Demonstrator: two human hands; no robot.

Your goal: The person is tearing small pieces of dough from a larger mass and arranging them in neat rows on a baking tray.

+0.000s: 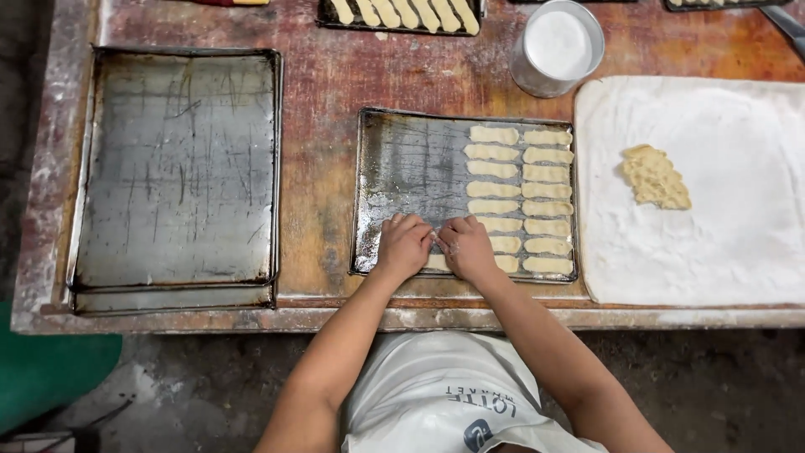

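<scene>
- step in hand, as i judge it: laying dough strips on the baking tray (394,159), filling it row by row from the right side.
- my left hand (403,245) and right hand (467,247) sit side by side on the tray's near edge, knuckles up, fingertips almost touching.
- between them i'm pressing down 1 pale dough strip (435,262); only its ends peek out under my hands. fingers of both hands are curled down onto it, pinching/pressing rather than spread. can't tell exactly how tight the grip is, the palms hide it.
- on the tray already: 2 neat columns of dough strips (521,200) on the right half, lying flat, close together but mostly apart. this piece starts a 3rd column at the near edge, just beside the 2nd.
- left half of the tray is bare greasy metal.
- to the right, a floured cloth (738,252) w/ a ragged lump of dough (655,177) on it, well apart from my hands.
- behind the tray, a metal tin of flour (558,46). far left, a stack of empty trays (176,168). all on the worn wooden table (335,80).
- next move, i reckon: let go w/o dragging the strip, keep it straight and in line w/ its neighbour, w/ a small gap so they don't stick.
- then more dough wd have to come from the lump on the cloth.
</scene>
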